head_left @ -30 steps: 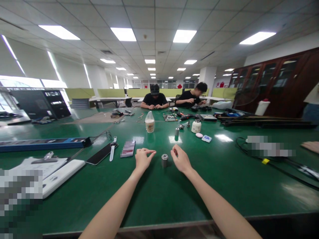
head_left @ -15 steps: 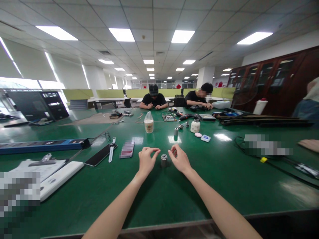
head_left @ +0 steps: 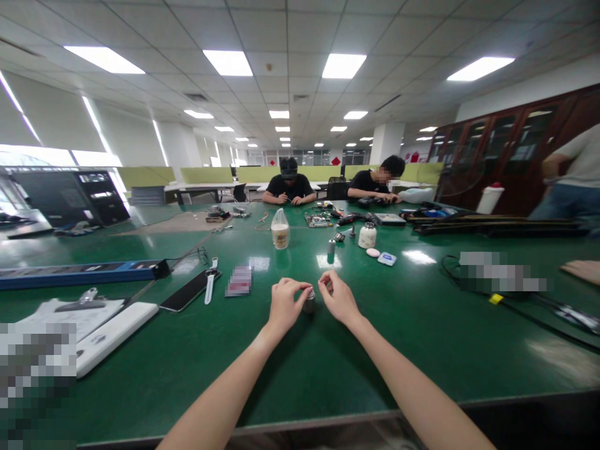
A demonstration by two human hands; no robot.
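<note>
A small metal cylinder point(head_left: 309, 304) stands upright on the green table in front of me. My left hand point(head_left: 287, 301) is at its upper left, thumb and fingertips pinched together over the cylinder's top edge and partly covering it. Whatever is in that pinch is too small to make out. Just to the right of the cylinder, apart from it, my right hand point(head_left: 338, 296) has its fingers curled in toward the thumb; I cannot see what they hold, if anything. Farther back stands a second metal cylinder point(head_left: 331, 247).
A bagged cup point(head_left: 280, 230), a white jar point(head_left: 367, 236) and a small blue-white case point(head_left: 387, 259) stand beyond my hands. To the left lie a phone point(head_left: 184, 292), a watch point(head_left: 210, 284) and a clipboard point(head_left: 89, 303). Cables point(head_left: 525, 315) lie right. Two people sit opposite.
My left hand has moved right, from beside the cylinder to over its top edge. The right hand has barely moved. At the far right, a standing person has shifted further into view.
</note>
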